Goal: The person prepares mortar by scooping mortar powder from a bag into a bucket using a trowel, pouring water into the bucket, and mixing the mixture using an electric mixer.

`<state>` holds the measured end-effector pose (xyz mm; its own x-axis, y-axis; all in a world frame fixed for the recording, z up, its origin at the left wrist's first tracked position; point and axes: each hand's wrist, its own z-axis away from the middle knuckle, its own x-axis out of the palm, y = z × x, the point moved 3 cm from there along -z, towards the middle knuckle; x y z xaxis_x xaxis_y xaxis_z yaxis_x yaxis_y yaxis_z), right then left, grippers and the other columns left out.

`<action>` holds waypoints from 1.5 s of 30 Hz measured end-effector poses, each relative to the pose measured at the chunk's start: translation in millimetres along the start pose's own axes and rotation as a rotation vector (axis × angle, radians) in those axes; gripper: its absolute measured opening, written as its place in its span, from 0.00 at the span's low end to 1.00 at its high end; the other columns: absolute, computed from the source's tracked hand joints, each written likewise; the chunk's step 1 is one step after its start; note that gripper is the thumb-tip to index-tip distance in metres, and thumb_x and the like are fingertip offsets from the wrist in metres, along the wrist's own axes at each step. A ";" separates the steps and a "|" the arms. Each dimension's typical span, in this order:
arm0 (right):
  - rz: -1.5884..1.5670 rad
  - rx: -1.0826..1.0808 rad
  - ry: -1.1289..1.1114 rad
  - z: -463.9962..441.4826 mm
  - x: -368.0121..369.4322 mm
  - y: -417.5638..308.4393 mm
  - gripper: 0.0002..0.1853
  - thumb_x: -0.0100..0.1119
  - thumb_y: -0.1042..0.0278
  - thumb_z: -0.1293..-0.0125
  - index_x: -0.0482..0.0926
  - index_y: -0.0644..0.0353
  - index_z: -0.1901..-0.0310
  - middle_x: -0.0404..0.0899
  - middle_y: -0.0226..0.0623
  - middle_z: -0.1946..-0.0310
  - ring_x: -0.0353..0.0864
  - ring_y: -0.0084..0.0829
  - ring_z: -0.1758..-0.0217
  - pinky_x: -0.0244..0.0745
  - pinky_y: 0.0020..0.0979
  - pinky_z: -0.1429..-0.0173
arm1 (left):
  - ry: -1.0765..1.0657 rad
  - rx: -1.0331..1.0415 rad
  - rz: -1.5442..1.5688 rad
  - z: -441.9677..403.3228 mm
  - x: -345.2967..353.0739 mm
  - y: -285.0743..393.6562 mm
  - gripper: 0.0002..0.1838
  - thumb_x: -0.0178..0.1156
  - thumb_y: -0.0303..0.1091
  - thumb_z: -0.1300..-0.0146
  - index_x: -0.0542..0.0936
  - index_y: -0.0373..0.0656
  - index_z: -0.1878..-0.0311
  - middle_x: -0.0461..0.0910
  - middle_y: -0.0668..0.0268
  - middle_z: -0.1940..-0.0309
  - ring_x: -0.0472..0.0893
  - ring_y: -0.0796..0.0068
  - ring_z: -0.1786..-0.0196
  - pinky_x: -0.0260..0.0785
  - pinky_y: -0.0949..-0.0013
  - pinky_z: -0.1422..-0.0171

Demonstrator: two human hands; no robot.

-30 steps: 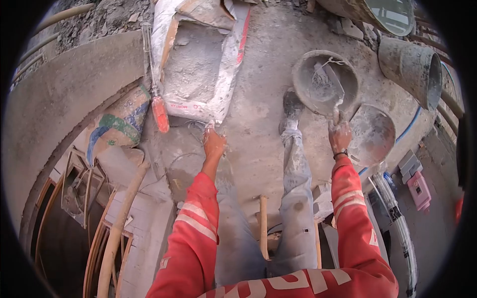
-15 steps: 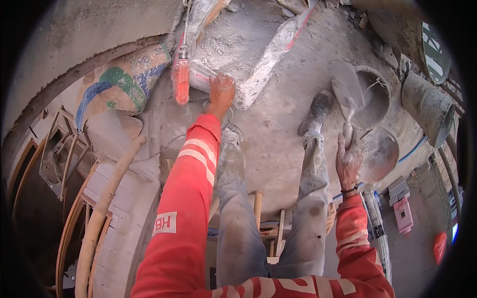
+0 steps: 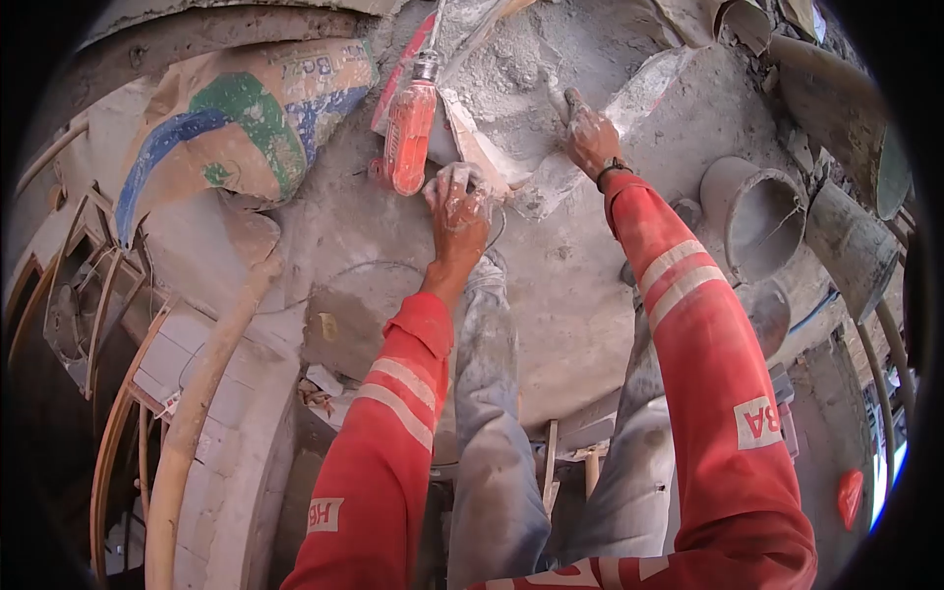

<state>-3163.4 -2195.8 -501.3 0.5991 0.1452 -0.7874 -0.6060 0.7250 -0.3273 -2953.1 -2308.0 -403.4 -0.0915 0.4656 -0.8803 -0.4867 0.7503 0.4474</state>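
An opened paper mortar bag (image 3: 649,90) lies on the floor before me, with grey powder (image 3: 501,79) in it. My left hand (image 3: 458,216) is closed at the bag's near edge, its dusty fingers curled. A thin wire loop shows just beside that hand. My right hand (image 3: 593,143) reaches over the bag, closed around the handle of a trowel (image 3: 571,96). The blade cannot be made out against the powder. To the left of the bag lies a red power tool (image 3: 409,138) with a metal chuck, close to my left hand.
A dusty bucket (image 3: 733,221) stands at the right, beside a round bowl (image 3: 767,313) and another bucket (image 3: 854,246) on its side. At the left are a printed paper sack (image 3: 246,128) and a long wooden-handled shovel (image 3: 211,393). A red object (image 3: 850,497) lies far right.
My right hand has swung from beside the bucket, left and forward over the bag, with the trowel. My left hand has shifted a little along the bag's near edge. The view has turned.
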 end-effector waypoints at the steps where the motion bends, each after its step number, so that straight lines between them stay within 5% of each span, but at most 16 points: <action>1: 0.004 -0.038 -0.010 9.1 14.3 -3.5 0.29 0.47 0.66 0.36 0.60 0.57 0.32 0.80 0.49 0.55 0.79 0.49 0.52 0.74 0.43 0.48 | -0.016 -0.097 -0.091 13.5 5.5 -1.3 0.14 0.62 0.28 0.48 0.80 0.38 0.56 0.66 0.51 0.40 0.65 0.50 0.37 0.55 0.49 0.34; 8: -0.048 -0.307 -0.002 25.2 40.9 -30.9 0.33 0.54 0.56 0.39 0.63 0.70 0.38 0.74 0.57 0.48 0.76 0.51 0.48 0.69 0.45 0.41 | -0.171 -0.573 0.298 21.8 35.9 -12.6 0.23 0.61 0.27 0.46 0.74 0.35 0.45 0.61 0.45 0.36 0.61 0.45 0.33 0.54 0.53 0.29; 11: -0.309 -0.018 -0.186 31.7 34.8 -48.4 0.34 0.54 0.57 0.42 0.62 0.67 0.36 0.71 0.62 0.46 0.75 0.55 0.47 0.68 0.44 0.39 | -0.130 -0.491 0.344 25.1 37.7 -14.8 0.25 0.61 0.27 0.46 0.72 0.35 0.43 0.62 0.45 0.36 0.62 0.45 0.34 0.54 0.53 0.29; 14: -0.361 -0.160 -0.022 44.6 28.2 -59.8 0.35 0.54 0.57 0.42 0.61 0.68 0.36 0.74 0.61 0.50 0.74 0.55 0.45 0.67 0.43 0.38 | -0.152 -0.485 0.369 13.1 28.1 -24.3 0.25 0.61 0.26 0.46 0.71 0.34 0.42 0.62 0.45 0.36 0.62 0.45 0.34 0.53 0.53 0.29; 18: -0.495 0.014 -0.200 39.8 29.1 -55.5 0.35 0.56 0.55 0.43 0.64 0.67 0.37 0.75 0.62 0.51 0.72 0.56 0.43 0.65 0.45 0.37 | -0.167 -0.482 0.376 20.6 28.0 -14.7 0.26 0.62 0.27 0.46 0.70 0.34 0.42 0.62 0.46 0.36 0.61 0.45 0.33 0.53 0.53 0.29; 24: -0.546 -0.103 -0.023 55.0 18.3 -44.0 0.35 0.60 0.57 0.46 0.65 0.66 0.39 0.74 0.61 0.50 0.75 0.56 0.48 0.69 0.45 0.42 | -0.175 -0.345 0.276 2.3 4.6 -5.8 0.28 0.70 0.30 0.53 0.75 0.36 0.46 0.62 0.48 0.35 0.63 0.48 0.34 0.58 0.56 0.31; 33: -0.562 -0.044 0.050 122.6 -45.3 22.4 0.35 0.62 0.57 0.45 0.66 0.65 0.37 0.74 0.56 0.46 0.72 0.53 0.42 0.67 0.43 0.38 | -0.235 -0.424 0.133 44.4 -49.2 22.1 0.25 0.71 0.36 0.51 0.77 0.46 0.48 0.66 0.52 0.38 0.63 0.51 0.33 0.57 0.56 0.30; 36: -0.735 0.062 -0.086 170.6 -69.2 68.0 0.35 0.62 0.56 0.45 0.67 0.65 0.38 0.73 0.55 0.45 0.71 0.53 0.42 0.65 0.43 0.36 | -0.301 -0.483 0.030 80.0 -49.8 37.2 0.30 0.70 0.38 0.50 0.73 0.44 0.42 0.65 0.50 0.37 0.61 0.49 0.32 0.54 0.55 0.28; 41: -0.716 0.227 0.067 294.9 -142.2 139.6 0.34 0.62 0.55 0.45 0.67 0.65 0.39 0.74 0.56 0.47 0.72 0.53 0.43 0.64 0.44 0.37 | -0.513 -0.694 -0.050 131.4 -47.7 77.2 0.40 0.68 0.37 0.49 0.63 0.36 0.34 0.63 0.45 0.35 0.58 0.48 0.29 0.49 0.56 0.25; 45: -0.717 0.417 0.168 384.9 -208.1 190.3 0.33 0.61 0.56 0.44 0.67 0.67 0.40 0.78 0.54 0.53 0.76 0.54 0.49 0.67 0.44 0.40 | -0.617 -0.715 -0.053 137.0 -31.3 129.1 0.38 0.66 0.33 0.49 0.63 0.34 0.34 0.65 0.43 0.37 0.61 0.48 0.31 0.52 0.57 0.27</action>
<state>-3202.0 -1828.9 -198.7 0.6594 -0.5227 -0.5403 0.1534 0.7972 -0.5839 -2894.1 -2161.4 -296.5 0.3226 0.7586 -0.5661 -0.9128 0.4076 0.0259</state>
